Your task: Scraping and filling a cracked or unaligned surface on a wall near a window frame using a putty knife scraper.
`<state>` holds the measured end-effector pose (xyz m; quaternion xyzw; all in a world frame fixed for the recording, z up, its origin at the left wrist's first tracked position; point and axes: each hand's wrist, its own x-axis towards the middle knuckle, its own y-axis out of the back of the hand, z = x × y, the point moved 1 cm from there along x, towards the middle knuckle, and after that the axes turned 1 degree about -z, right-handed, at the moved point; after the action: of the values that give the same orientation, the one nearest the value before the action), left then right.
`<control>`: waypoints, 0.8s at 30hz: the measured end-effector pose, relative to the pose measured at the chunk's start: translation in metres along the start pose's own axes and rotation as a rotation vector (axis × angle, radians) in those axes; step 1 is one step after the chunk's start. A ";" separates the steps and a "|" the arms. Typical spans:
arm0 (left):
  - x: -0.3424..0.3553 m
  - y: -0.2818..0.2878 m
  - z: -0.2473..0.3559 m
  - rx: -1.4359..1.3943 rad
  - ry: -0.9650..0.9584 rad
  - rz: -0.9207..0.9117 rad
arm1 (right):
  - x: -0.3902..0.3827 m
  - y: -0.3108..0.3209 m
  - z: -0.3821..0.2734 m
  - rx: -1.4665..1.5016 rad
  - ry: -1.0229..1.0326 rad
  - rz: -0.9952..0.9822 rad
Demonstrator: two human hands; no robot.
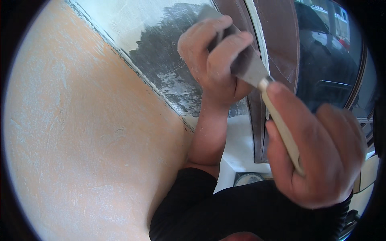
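My right hand [317, 148] is wrapped round the pale handle of a putty knife [279, 120], its thumb lying along the handle near the metal neck. The steel blade [254, 71] slants up and to the left. My left hand [217, 60] has its fingers curled over the metal, which shows again beyond the fingertips. Whether this is one long blade or two overlapping pieces, I cannot tell. Behind the left hand, a dark grey patch [155, 50] with streaky edges covers part of a white wall surface [116, 18].
An orange wall face [76, 132] with whitish smears fills the left, meeting the white surface along a rough corner line. Brown framing [281, 36] borders it on the right, beside glass [327, 68] with a vehicle showing. A round container [249, 179] is low down, partly hidden by my sleeve.
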<state>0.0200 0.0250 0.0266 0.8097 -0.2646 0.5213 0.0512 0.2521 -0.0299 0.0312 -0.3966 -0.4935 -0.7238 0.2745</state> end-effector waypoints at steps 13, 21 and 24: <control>0.005 0.003 0.004 -0.003 0.001 -0.060 | -0.001 -0.001 0.001 -0.074 0.015 0.000; 0.001 -0.010 -0.021 -0.019 -0.237 0.098 | 0.004 0.000 -0.005 -0.040 0.002 -0.011; 0.004 0.000 0.003 0.006 -0.015 -0.034 | 0.004 0.006 -0.002 -0.040 -0.001 -0.032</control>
<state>0.0240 0.0224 0.0283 0.8181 -0.2498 0.5151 0.0555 0.2536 -0.0335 0.0374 -0.3944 -0.4851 -0.7377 0.2549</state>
